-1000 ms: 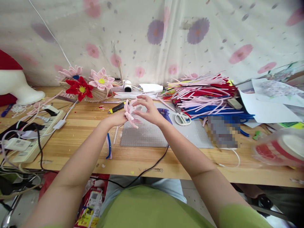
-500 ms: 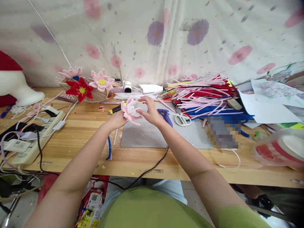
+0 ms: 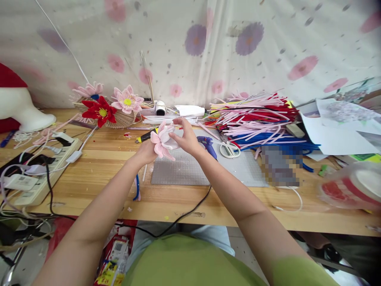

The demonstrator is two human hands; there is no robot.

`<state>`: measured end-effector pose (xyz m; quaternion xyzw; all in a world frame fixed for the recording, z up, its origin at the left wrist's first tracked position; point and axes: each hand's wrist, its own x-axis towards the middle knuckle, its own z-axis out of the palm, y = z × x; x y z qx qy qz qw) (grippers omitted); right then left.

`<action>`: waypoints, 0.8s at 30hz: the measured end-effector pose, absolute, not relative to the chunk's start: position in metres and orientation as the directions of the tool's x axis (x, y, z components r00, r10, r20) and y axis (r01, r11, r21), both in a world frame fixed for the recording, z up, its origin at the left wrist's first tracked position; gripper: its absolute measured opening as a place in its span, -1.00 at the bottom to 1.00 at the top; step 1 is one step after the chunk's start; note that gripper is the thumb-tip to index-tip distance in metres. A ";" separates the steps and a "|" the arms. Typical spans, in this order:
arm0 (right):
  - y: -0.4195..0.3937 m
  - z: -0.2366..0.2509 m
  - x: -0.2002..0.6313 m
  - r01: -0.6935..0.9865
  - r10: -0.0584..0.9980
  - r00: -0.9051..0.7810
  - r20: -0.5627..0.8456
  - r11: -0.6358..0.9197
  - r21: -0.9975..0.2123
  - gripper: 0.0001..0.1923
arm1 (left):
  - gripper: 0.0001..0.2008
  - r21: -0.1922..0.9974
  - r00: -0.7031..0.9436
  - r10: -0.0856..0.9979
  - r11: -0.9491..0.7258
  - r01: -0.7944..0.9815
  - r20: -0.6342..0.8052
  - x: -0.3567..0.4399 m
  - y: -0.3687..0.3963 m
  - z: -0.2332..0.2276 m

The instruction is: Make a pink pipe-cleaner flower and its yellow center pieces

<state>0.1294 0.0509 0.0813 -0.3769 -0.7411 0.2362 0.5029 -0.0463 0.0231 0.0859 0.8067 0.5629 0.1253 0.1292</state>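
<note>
A pale pink pipe-cleaner flower (image 3: 162,140) is held up above the wooden table (image 3: 98,167). My left hand (image 3: 147,151) grips it from below and behind, at its base. My right hand (image 3: 186,137) is curled against the flower's right side, fingertips pinching its petals. Both hands hover over a grey cutting mat (image 3: 184,169). A blue glue gun (image 3: 207,145) lies just right of my right hand, and white-handled scissors (image 3: 228,149) lie beyond it.
A big heap of pink, red and blue pipe cleaners (image 3: 258,119) fills the back right. Finished red and pink flowers (image 3: 104,109) sit at the back left. A power strip with cables (image 3: 38,174) lies left. Papers (image 3: 336,131) and a tape roll (image 3: 351,186) lie right.
The flower has turned in my hands and its petals now face more toward the camera and left. My right fingers have closed in from above onto the petals.
</note>
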 end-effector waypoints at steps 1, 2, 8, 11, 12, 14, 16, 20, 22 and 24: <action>0.052 0.081 0.131 0.299 0.805 -0.214 0.553 0.593 -0.748 -0.51 | -0.55 0.350 0.333 0.941 -0.330 0.877 0.053 -0.047 0.023 0.086; 0.052 0.081 0.132 0.274 0.808 -0.233 0.541 0.588 -0.761 -0.47 | -0.54 0.355 0.325 0.944 -0.321 0.878 0.050 -0.047 0.023 0.087; 0.038 0.087 0.139 0.266 0.724 -0.414 0.551 0.676 -0.687 -0.21 | -0.49 0.452 0.345 0.938 -0.325 0.831 0.039 -0.049 0.029 0.081; 0.040 0.084 0.139 0.300 0.749 -0.366 0.552 0.657 -0.692 -0.25 | -0.49 0.490 0.370 0.928 -0.345 0.801 0.048 -0.051 0.032 0.077; 0.042 0.083 0.139 0.300 0.762 -0.350 0.545 0.643 -0.705 -0.26 | -0.50 0.492 0.374 0.926 -0.346 0.799 0.044 -0.051 0.033 0.076; 0.044 0.080 0.138 0.297 0.771 -0.357 0.527 0.629 -0.719 -0.29 | -0.52 0.484 0.378 0.925 -0.345 0.804 0.031 -0.052 0.033 0.075; 0.046 0.080 0.139 0.299 0.766 -0.389 0.512 0.630 -0.716 -0.35 | -0.53 0.473 0.380 0.924 -0.347 0.810 0.028 -0.053 0.032 0.074; 0.048 0.082 0.142 0.300 0.792 -0.395 0.465 0.590 -0.750 -0.45 | -0.52 0.463 0.400 0.916 -0.368 0.807 0.031 -0.052 0.030 0.074; 0.048 0.084 0.144 0.291 0.794 -0.406 0.452 0.581 -0.760 -0.42 | -0.52 0.457 0.404 0.914 -0.373 0.807 0.034 -0.051 0.030 0.074; 0.046 0.088 0.145 0.275 0.768 -0.441 0.465 0.608 -0.745 -0.39 | -0.52 0.460 0.405 0.913 -0.382 0.801 0.053 -0.051 0.030 0.073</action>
